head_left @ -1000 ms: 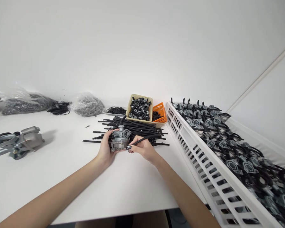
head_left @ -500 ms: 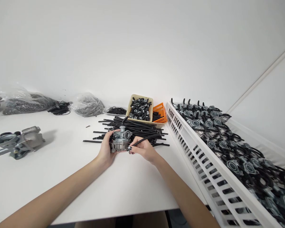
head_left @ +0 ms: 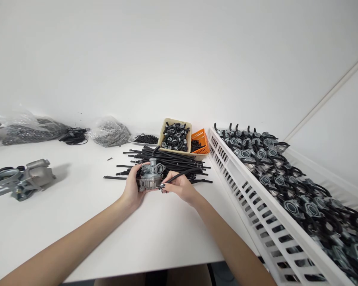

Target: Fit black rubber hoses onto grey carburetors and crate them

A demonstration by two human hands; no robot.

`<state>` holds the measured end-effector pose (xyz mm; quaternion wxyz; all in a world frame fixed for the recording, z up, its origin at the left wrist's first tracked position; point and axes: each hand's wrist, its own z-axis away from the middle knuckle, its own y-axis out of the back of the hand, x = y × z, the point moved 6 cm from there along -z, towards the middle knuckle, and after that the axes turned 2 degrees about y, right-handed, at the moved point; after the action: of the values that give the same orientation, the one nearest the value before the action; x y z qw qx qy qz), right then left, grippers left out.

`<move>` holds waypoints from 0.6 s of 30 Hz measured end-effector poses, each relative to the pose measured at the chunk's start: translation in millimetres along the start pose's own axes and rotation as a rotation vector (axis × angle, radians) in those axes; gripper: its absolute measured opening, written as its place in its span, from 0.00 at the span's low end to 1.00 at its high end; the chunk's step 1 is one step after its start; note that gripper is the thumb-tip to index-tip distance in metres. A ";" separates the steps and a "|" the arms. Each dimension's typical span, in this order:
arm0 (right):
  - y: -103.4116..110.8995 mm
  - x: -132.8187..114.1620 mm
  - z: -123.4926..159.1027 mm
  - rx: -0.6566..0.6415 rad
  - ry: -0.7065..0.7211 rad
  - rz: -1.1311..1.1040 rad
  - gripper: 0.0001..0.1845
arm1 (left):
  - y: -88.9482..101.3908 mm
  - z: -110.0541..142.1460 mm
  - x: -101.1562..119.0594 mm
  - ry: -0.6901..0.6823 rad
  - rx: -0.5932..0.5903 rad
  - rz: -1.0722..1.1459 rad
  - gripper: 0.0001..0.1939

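Note:
My left hand (head_left: 131, 186) is wrapped round a small grey metal carburetor (head_left: 149, 176), held just above the white table (head_left: 77, 222). My right hand (head_left: 180, 186) pinches a thin black rubber hose (head_left: 185, 174) whose near end meets the carburetor's right side. Right behind both hands lies a loose pile of black hoses (head_left: 167, 161).
A white slotted crate (head_left: 250, 198) full of carburetors with hoses fills the right side. A beige tray (head_left: 175, 137) of black and metal parts and an orange basket (head_left: 200, 140) stand behind the pile. A larger grey casting (head_left: 20, 180) lies far left; plastic bags (head_left: 110, 132) of small parts line the wall.

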<state>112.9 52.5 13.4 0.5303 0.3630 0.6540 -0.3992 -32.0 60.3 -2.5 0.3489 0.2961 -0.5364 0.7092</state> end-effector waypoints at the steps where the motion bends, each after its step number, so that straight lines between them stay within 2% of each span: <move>1: 0.2 0.4 -0.3 -0.002 0.001 -0.001 0.13 | 0.0 0.1 0.0 0.001 0.002 -0.002 0.14; 18: 0.4 1.6 -0.7 -0.004 -0.011 0.025 0.14 | -1.6 1.7 -0.7 0.005 -0.010 0.004 0.16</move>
<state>112.7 53.4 11.8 0.5395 0.3680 0.6473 -0.3930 -30.2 58.8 -1.7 0.3506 0.2913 -0.5396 0.7078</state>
